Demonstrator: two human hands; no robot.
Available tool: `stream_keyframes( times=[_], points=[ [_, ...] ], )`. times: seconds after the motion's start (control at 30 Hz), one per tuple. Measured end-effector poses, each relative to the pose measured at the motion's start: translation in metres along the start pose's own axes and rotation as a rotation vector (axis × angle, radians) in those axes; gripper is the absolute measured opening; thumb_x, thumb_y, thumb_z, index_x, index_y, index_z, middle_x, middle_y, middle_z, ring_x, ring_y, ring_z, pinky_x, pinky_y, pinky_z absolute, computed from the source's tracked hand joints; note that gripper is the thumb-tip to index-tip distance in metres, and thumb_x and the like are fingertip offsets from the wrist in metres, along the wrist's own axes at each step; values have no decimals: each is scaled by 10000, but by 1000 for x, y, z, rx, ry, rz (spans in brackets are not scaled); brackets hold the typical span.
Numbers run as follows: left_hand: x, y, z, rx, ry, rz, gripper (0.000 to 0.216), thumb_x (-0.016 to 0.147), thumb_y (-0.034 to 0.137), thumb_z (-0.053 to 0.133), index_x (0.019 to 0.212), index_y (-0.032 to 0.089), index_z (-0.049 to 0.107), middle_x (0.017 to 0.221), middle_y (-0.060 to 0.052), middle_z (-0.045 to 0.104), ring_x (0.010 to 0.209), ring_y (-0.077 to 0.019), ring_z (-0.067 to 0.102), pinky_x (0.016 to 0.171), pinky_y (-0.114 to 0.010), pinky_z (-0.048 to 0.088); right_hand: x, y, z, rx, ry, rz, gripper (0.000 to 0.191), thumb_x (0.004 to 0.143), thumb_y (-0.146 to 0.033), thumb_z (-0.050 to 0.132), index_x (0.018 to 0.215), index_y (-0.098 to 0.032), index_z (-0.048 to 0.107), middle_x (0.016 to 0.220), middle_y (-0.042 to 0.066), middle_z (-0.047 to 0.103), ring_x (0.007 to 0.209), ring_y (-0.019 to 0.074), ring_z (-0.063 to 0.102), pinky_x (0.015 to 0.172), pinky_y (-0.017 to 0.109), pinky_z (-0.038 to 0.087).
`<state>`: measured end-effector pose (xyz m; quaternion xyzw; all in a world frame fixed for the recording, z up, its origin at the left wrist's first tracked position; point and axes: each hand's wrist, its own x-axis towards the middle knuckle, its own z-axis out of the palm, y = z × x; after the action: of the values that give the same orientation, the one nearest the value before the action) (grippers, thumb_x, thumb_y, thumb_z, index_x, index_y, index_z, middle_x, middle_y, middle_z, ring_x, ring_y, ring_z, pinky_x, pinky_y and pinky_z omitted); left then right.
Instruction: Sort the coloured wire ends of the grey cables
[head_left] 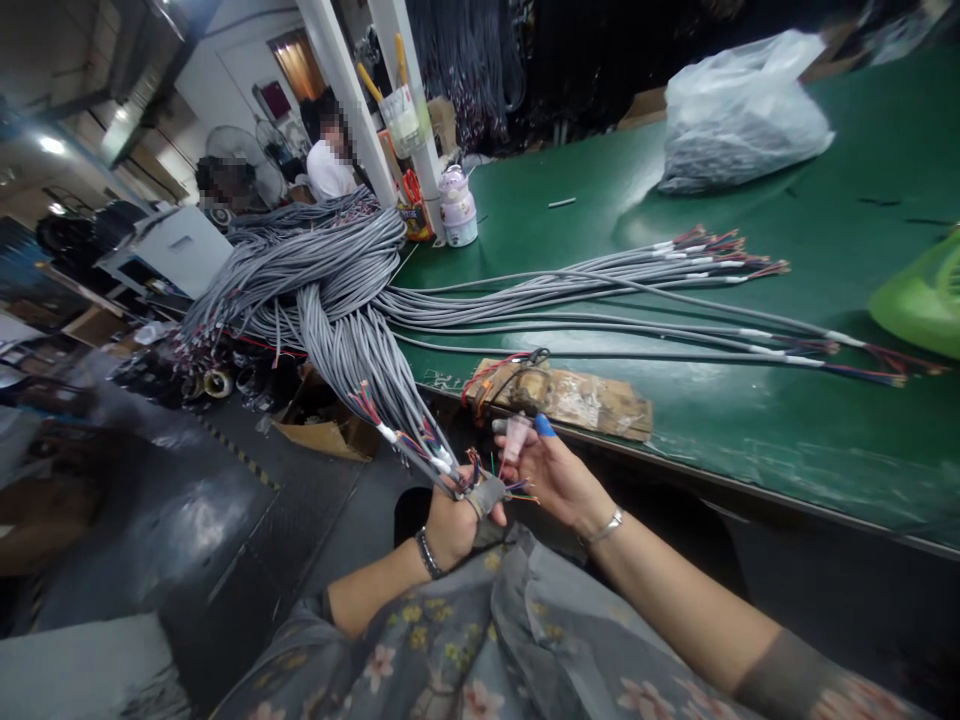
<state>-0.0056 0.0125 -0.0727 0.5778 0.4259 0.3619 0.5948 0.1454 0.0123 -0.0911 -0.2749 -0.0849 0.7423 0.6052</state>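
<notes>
The left hand (452, 525) is holding coloured wire ends (519, 491) in a snug grip, their tips pointing rightward toward the nearby right hand (559, 478) (which is pinching a translucent pinkish piece (516, 438)), below the tabletop (720, 430).

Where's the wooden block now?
In the head view, the wooden block lies just right of centre, along the near edge of the green bench, between the grey cables and the right hand.

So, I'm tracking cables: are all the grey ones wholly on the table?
No, some grey cables extend past the edge of the green table toward the left hand.
</notes>
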Motion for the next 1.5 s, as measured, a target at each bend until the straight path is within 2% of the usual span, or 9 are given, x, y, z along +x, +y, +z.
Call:
stream_keyframes(
  times=[0.13, 0.3, 0.5, 0.7, 0.9, 1.1, 1.2, 1.33, 1.5],
  points=[
    [0, -4, 1, -70, 55, 4, 348, 756, 401, 683, 513, 159, 619, 447, -9, 580, 457, -112, 512, 531, -247, 406, -2, -1, 1, -48, 24, -86, 368, 544, -470, 861, 773, -216, 724, 711, -14, 687, 623, 110, 582, 566, 204, 475],
    [6, -3, 9, -130, 111, 19, 322, 759, 331, 667, 486, 170, 606, 443, -5, 584, 462, -107, 510, 576, -249, 428, -4, 0, 5, -185, 10, -143, 377, 653, -564, 753, 749, -205, 690, 673, 13, 659, 593, 155, 557, 552, 273, 457],
    [7, 3, 14, -98, 133, -1, 326, 749, 313, 657, 457, 176, 608, 430, -7, 573, 453, -111, 503, 562, -253, 426, -5, 3, -1, -634, 242, -515, 539, 674, -736, 607, 570, -207, 607, 572, 10, 583, 581, 174, 501, 590, 304, 423],
    [8, -1, 12, -42, 112, 23, 387, 767, 354, 648, 425, 179, 602, 437, -18, 568, 499, -127, 524, 587, -261, 429, 4, 6, 1, -269, 85, -201, 506, 611, -701, 700, 707, -205, 686, 613, 13, 643, 578, 170, 562, 621, 318, 483],
    [7, 4, 11, 42, 65, 2, 409, 764, 411, 642, 423, 189, 596, 437, -17, 568, 487, -128, 510, 591, -270, 427, 6, 5, 2, -113, 76, -125, 329, 651, -521, 786, 712, -212, 694, 678, 8, 676, 539, 140, 544, 574, 286, 483],
    [3, 14, 9, 79, 52, -32, 452, 743, 496, 636, 411, 195, 574, 414, -20, 551, 462, -131, 498, 555, -271, 421, 1, 7, -2, -108, 38, -134, 433, 668, -649, 698, 797, -236, 689, 768, 28, 685, 612, 167, 581, 595, 295, 496],
    [0, 14, 6, 79, 46, -16, 440, 750, 495, 636, 436, 190, 585, 442, -24, 574, 488, -136, 521, 599, -279, 439, -8, 1, -7, -170, -49, -39, 543, 615, -714, 687, 829, -215, 701, 775, 39, 678, 650, 161, 592, 606, 282, 489],
    [-4, 13, 2, 115, 3, 20, 444, 755, 522, 637, 471, 183, 599, 483, -33, 599, 518, -147, 543, 626, -292, 454, -22, -7, -8, -367, -118, 60, 454, 587, -566, 806, 765, -165, 688, 676, 22, 657, 593, 129, 570, 572, 253, 448],
    [-4, 12, 0, 203, -102, 19, 425, 752, 508, 643, 507, 162, 610, 503, -40, 605, 515, -141, 534, 575, -273, 451, -30, -6, 3, -542, -195, -1, 355, 638, -466, 807, 681, -160, 632, 598, 16, 667, 542, 141, 590, 589, 279, 450]
  ],
)
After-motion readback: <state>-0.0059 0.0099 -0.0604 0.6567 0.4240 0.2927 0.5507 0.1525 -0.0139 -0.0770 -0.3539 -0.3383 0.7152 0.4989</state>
